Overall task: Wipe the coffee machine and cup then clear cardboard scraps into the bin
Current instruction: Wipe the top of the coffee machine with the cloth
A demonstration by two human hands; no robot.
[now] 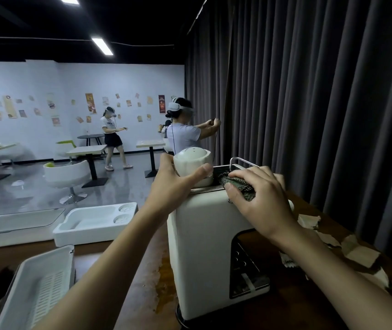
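Note:
A white coffee machine (204, 246) stands on the brown counter in front of me. My left hand (173, 184) grips a white cup (193, 160) that sits upside down on the machine's top. My right hand (259, 198) presses a dark patterned cloth (236, 184) onto the machine's top edge, beside a metal rail (240, 160). Torn cardboard scraps (356, 253) lie on the counter to the right of the machine, partly hidden by my right forearm.
A white slatted tray (40, 287) sits at the lower left and a white foam box (95, 222) behind it. A dark curtain (321, 103) hangs close on the right. Two persons with headsets, tables and chairs are in the room beyond.

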